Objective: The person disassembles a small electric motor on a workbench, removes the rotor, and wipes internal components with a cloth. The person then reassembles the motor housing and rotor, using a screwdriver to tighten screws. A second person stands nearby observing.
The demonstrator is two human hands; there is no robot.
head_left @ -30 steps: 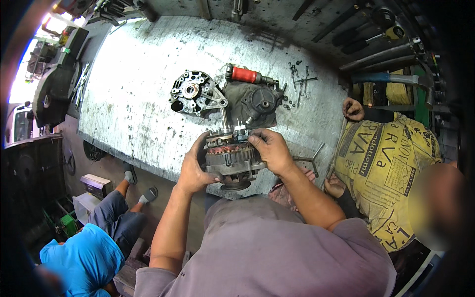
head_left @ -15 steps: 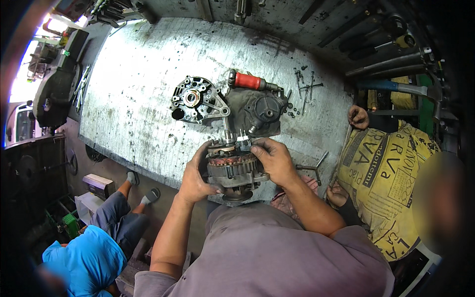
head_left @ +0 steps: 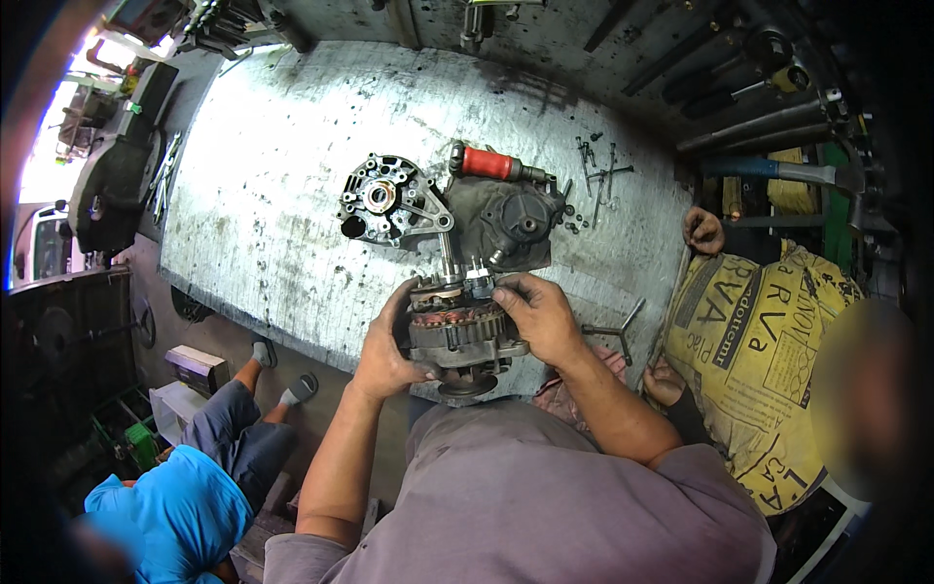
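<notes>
At the bench's near edge I hold an opened alternator (head_left: pixel 452 343), its reddish copper windings showing and its pulley pointing toward me. My left hand (head_left: pixel 385 348) is wrapped round its left side, thumb low near the pulley end. On the other side my right hand (head_left: pixel 541 319) grips the upper right, thumb against a small dark part with pale prongs. The fingers beneath are hidden. A shaft rises from the top toward a grey metal end housing (head_left: pixel 407 220), which lies just beyond with its round bore up. Right of that, a dark round pump-like cover (head_left: pixel 523 216) rests on a dark cloth.
A red air ratchet (head_left: pixel 486 164) lies behind the cover. Loose bolts (head_left: pixel 601 183) are scattered to the right. A T-shaped wrench (head_left: pixel 613 336) and a pink rag (head_left: pixel 562 401) lie by my right forearm. Another person's hand (head_left: pixel 702 232) rests at the bench's right edge.
The view has shifted very slightly, so the bench items sit a little lower. My hands keep the same grip on the alternator.
</notes>
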